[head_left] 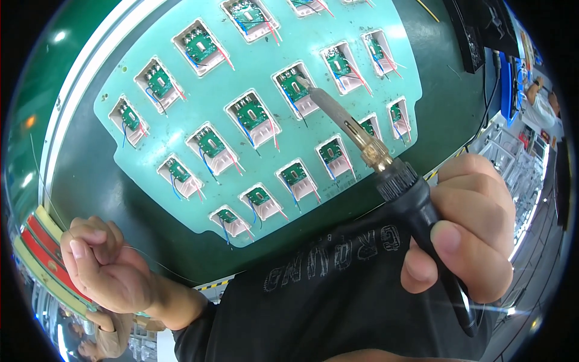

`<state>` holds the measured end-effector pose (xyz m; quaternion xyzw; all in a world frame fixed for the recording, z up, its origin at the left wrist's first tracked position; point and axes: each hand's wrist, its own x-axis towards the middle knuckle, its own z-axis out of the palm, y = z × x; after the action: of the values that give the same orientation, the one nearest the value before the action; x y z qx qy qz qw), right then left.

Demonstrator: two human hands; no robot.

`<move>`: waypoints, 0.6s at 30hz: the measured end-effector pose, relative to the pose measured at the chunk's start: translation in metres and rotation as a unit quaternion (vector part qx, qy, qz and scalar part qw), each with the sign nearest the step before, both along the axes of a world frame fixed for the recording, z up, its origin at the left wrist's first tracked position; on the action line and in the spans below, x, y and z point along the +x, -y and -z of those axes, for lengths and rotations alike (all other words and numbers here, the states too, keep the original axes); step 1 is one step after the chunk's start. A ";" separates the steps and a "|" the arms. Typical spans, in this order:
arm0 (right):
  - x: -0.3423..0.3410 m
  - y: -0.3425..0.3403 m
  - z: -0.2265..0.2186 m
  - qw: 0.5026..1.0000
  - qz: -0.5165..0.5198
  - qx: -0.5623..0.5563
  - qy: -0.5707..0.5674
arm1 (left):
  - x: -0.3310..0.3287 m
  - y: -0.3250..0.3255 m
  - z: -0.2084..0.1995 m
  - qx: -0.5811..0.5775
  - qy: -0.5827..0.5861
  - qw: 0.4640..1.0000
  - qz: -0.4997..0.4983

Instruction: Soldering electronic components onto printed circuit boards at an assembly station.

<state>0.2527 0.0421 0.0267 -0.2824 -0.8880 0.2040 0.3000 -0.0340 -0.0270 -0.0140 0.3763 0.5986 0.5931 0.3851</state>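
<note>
My right hand (467, 226) is closed around the black handle of a soldering iron (377, 154). The iron slants up and left, its tip over the upper right part of a green circuit board (294, 86) in a white housing. Whether the tip touches the board I cannot tell. At the lower left, my left hand (108, 265) is held up off the panel with its fingers curled and pinched together. A thin solder wire (154, 260) runs by these fingers. Similar boards, each with blue and red leads, sit in cutouts of a light green panel (181, 142).
The panel lies on a dark green work surface (163, 232) with a pale rail (57, 120) along its left. Red and cream strips (45, 250) stand beside my left hand. Black equipment (467, 36) is at the upper right. Other people (543, 105) are in the background.
</note>
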 end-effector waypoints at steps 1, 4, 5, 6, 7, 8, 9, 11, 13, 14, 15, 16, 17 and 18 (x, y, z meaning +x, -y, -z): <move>0.001 0.000 0.000 1.000 -0.005 0.005 -0.017 | 0.000 0.000 0.000 -0.005 -0.013 1.000 -0.016; 0.008 0.000 -0.011 0.999 -0.015 -0.026 0.018 | -0.001 0.000 0.001 0.002 -0.004 1.000 0.005; 0.010 0.001 -0.013 0.998 -0.017 -0.044 0.043 | -0.001 0.001 0.001 0.003 -0.002 1.000 0.004; 0.011 0.002 -0.017 0.995 -0.020 -0.062 0.070 | -0.001 0.001 0.001 0.010 0.010 1.000 0.021; 0.011 0.004 -0.017 0.996 -0.006 -0.064 0.064 | -0.002 0.001 0.001 0.004 -0.001 1.000 0.002; 0.011 0.005 -0.016 0.996 0.000 -0.065 0.060 | -0.002 0.001 0.001 0.005 0.000 1.000 0.003; 0.010 0.006 -0.015 0.996 0.006 -0.066 0.057 | -0.002 0.001 0.001 0.012 0.014 1.000 0.019; 0.006 0.009 -0.010 0.997 0.034 -0.063 0.028 | -0.001 0.001 0.001 0.007 -0.002 1.000 0.003; 0.001 0.011 -0.005 0.996 0.063 -0.061 -0.001 | 0.000 0.001 0.001 0.007 -0.004 1.000 0.002; 0.000 0.010 -0.005 0.996 0.071 -0.061 -0.008 | 0.000 0.001 0.001 0.008 -0.004 1.000 0.003; 0.000 0.010 -0.004 0.995 0.078 -0.060 -0.015 | 0.000 0.000 0.001 0.016 0.009 1.000 0.024; 0.000 0.008 -0.005 0.996 0.063 -0.065 -0.009 | 0.000 0.000 0.000 0.009 -0.003 1.000 0.004; 0.000 0.007 -0.006 0.996 0.056 -0.068 -0.005 | 0.000 0.000 0.000 0.006 -0.008 1.000 -0.003; 0.000 0.006 -0.007 0.996 0.048 -0.071 -0.002 | 0.001 0.000 0.000 0.007 -0.003 1.000 0.003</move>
<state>0.2526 0.0356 0.0336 -0.3447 -0.8564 0.2520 0.2901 -0.0335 -0.0270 -0.0135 0.3831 0.5944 0.5947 0.3825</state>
